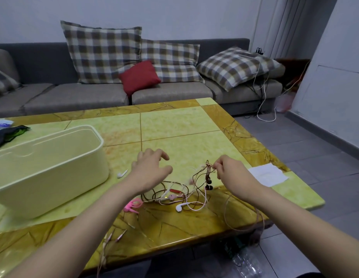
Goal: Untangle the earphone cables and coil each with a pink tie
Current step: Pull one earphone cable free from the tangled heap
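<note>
Hand pose above earphone cables (174,194)
Right hand (232,174) pinches raised brown cable (208,171) near desk (174,127) front edge; left hand (152,169) hovers palm-down, fingers loosely spread, holding nothing.

View: single wide-angle camera worn on the person's head.
Position: above the near edge of the table (180,121).
Direction: forward and down, across the table toward the sofa (74,93).
Nearness: close; left hand (150,169), right hand (232,173) and earphone cables (196,208) sit mid-frame.

no legible text, no labels, no brands, no numbers anywhere in view
</note>
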{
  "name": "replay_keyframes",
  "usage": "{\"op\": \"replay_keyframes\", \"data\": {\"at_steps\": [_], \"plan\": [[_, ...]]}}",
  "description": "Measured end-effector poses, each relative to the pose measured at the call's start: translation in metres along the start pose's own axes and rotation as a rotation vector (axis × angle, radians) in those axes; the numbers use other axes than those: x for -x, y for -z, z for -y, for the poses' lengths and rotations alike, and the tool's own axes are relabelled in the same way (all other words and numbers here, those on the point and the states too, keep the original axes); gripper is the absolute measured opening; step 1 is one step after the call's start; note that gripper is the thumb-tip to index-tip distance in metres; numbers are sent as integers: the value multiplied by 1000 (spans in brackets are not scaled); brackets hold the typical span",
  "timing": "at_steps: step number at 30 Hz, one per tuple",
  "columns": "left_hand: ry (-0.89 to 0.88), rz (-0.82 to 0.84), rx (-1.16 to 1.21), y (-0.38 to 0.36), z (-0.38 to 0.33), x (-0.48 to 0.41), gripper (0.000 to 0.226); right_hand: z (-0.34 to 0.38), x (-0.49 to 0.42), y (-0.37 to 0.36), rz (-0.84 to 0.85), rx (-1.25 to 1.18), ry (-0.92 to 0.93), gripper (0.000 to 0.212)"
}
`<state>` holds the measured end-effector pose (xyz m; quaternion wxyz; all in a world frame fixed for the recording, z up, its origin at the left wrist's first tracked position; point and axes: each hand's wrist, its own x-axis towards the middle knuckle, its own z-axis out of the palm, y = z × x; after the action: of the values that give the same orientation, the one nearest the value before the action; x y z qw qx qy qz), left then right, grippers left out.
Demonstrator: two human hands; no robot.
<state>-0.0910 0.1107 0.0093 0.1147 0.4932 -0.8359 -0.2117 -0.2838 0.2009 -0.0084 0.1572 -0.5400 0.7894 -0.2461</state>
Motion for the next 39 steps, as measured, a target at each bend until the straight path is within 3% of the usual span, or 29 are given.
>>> {"op": "replay_keyframes", "data": {"at_steps": [3, 5, 13, 19, 28, 35, 39], "plan": [[-156, -101, 114, -11, -19, 8, 24, 11, 6, 0, -16, 12, 79, 23], [-206, -77, 218, -17, -29, 9, 20, 17, 10, 0, -9, -4, 115, 22], [-127, 82, 564, -26, -34, 10, 11, 18, 19, -1, 68, -38, 197, 16], [-106, 38, 553, -24, -33, 9, 16, 24, 18, 0, 59, -91, 279, 16], [-105, -50, 477, -19, -31, 6, 20, 41, 18, 0, 57, -243, 259, 13], [-186, -42, 549, -19, -29, 9, 12, 40, 18, 5, 14, -177, 224, 19], [-248, -78, 396, -16, -29, 11, 9, 42, 21, 2, 60, -138, 206, 18]]}}
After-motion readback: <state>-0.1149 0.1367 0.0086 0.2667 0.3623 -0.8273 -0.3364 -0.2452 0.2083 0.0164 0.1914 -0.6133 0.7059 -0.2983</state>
